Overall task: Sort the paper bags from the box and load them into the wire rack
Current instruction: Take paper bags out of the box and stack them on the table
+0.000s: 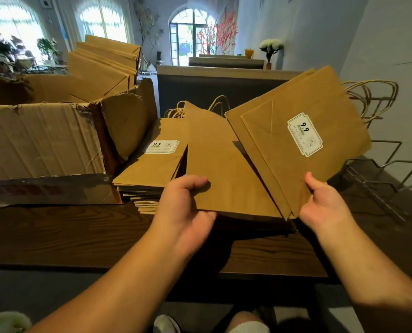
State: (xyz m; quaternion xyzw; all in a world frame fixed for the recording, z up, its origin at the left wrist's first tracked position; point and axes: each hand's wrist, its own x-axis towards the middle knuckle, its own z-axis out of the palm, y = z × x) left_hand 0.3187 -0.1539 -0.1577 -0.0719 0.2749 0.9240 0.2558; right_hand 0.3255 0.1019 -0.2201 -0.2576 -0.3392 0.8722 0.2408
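The person stands at a dark wooden table with a batch of flat brown paper bags split between two hands. The left hand grips the near corner of a plain-faced bag, thumb curled on top and fingers tucked underneath. The right hand pinches the lower corner of a thicker bundle, thumb pressed on the face that carries a white label; its other fingers are hidden behind the paper. That bundle tilts up and to the right, its twisted handles pointing toward the wire rack, which sits just beside it on the table's right end.

A stack of bags lies flat on the table next to the torn cardboard box, where more bags stand on edge at the back.

To load well, I'd say the right-hand bundle wants squaring first, edges tapped level, since the sheets are fanning. Then it should drop between two wires, held firmly so nothing slips out sideways.
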